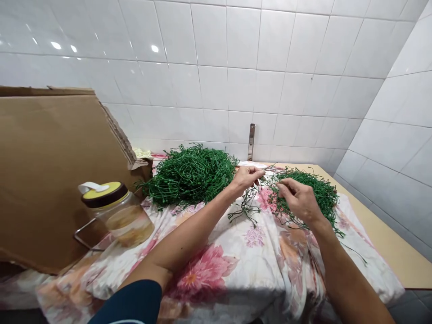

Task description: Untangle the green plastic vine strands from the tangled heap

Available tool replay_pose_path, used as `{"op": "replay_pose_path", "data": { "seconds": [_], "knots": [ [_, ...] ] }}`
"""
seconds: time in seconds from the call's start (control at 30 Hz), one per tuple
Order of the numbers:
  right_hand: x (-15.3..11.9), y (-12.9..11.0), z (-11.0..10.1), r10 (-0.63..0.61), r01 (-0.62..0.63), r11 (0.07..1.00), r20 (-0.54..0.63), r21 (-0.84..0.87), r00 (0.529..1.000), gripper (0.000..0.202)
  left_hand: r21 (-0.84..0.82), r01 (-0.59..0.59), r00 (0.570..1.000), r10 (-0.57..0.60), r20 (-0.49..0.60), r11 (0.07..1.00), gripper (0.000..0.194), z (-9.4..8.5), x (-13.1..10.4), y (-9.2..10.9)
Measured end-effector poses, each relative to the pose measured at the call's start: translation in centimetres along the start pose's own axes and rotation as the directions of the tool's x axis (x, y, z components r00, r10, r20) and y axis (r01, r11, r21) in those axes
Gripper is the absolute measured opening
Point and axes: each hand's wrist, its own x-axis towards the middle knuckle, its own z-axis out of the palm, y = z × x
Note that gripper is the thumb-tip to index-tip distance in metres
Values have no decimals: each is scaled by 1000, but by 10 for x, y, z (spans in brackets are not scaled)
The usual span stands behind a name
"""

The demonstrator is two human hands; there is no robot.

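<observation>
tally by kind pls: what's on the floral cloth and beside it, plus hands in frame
Green stem piles: 2, large and small
Loose green sprig, pinched by left hand and right hand: 1
Jar with yellow lid: 1
Cardboard sheet: 1
Floral cloth: 1
Hands: 2
Total: 8

no readable text, labels, brands or numbers on anything in view
</observation>
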Motion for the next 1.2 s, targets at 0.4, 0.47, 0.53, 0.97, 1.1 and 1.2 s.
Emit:
{"op": "replay_pose_path", "data": {
  "seconds": [0.4, 0.47, 0.53, 0.97, 1.1, 1.2],
  "knots": [
    [8, 60, -33, 74, -275, 818, -382, -506, 921, 50, -119, 70, 996, -63, 63, 990, 16, 10, -8, 11],
    [9, 58, -35, 31, -253, 848, -433, -466, 901, 48, -118, 63, 996, -55, 73, 991, 15, 11, -9, 11],
    [9, 52, -35, 3, -216, 895, -479, -391, 878, 39, -127, 62, 995, -51, 86, 990, 15, 11, -9, 12],
    [5, 13, -2, 57, -60, 997, 47, 47, 997, 31, -82, 51, 985, -37, 168, 995, 25, 20, -20, 22],
    [4, 16, 4, 57, -70, 991, 117, 114, 992, 30, -132, 47, 978, -19, 206, 990, 23, 21, -20, 22],
    [5, 16, 5, 61, -76, 988, 112, 134, 992, 29, -152, 48, 977, -15, 213, 987, 22, 19, -20, 21]
  ]
}}
